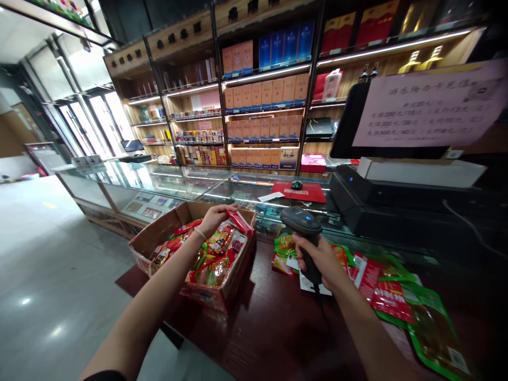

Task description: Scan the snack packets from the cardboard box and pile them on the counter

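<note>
My left hand (214, 217) is closed on a small red snack packet (239, 221), held over an open cardboard box (159, 233) filled with several red, yellow and green snack packets (214, 259). My right hand (321, 259) grips the handle of a black barcode scanner (300, 222), its head tilted towards the box. The scanner's cable drops below my right hand. Both hands hover above a dark wooden counter (273, 328).
Green and red packets (397, 296) lie spread on the counter at right. A black till with a monitor and paper notice (428, 111) stands behind them. A glass display counter (159, 182) with a red mat and mouse (296, 184) runs left. Shelves of boxed goods (265, 95) line the back wall.
</note>
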Action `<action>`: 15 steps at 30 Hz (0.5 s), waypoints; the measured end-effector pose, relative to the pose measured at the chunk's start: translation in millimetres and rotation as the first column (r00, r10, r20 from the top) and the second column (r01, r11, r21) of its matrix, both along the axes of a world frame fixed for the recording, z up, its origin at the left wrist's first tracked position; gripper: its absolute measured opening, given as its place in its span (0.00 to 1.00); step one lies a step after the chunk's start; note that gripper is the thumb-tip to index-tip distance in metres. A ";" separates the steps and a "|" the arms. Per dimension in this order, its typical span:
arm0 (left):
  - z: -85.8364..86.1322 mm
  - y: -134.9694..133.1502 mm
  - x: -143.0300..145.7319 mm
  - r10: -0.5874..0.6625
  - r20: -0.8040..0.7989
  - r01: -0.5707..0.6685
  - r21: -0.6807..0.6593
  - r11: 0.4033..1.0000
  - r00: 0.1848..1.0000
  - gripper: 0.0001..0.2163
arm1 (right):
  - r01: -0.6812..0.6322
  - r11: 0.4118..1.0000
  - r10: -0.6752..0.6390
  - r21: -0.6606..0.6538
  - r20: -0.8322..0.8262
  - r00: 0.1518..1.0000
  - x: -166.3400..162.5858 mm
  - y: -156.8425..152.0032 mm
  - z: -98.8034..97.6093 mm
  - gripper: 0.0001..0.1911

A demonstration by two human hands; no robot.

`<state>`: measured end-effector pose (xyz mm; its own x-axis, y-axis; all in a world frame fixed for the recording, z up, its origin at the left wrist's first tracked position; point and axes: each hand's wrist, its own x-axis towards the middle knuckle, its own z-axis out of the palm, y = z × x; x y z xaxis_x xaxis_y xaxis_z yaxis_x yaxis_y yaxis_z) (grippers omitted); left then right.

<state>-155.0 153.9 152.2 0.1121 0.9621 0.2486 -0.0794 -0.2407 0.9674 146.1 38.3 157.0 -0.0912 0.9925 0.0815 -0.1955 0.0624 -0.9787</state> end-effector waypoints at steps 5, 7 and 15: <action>-3.4 6.5 0.2 0.083 0.017 -0.084 0.067 0.994 0.996 0.08 | -0.031 0.999 0.031 0.012 0.013 0.999 -1.8 1.1 -1.5 0.18; -4.1 8.6 0.1 0.124 0.052 -0.127 0.053 0.991 0.991 0.10 | -0.049 0.999 0.049 0.007 0.041 0.998 -3.5 0.7 -1.7 0.17; 8.4 -0.5 0.3 0.035 0.202 -0.032 -0.020 0.999 0.979 0.22 | -0.059 0.998 0.059 -0.007 0.074 0.995 -7.4 -3.0 2.1 0.18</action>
<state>-154.7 153.4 160.6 0.0284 0.9686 0.2471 -0.2660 -0.2310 0.9359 138.7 35.2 159.1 -0.1555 0.9855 0.0674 -0.1253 0.0480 -0.9910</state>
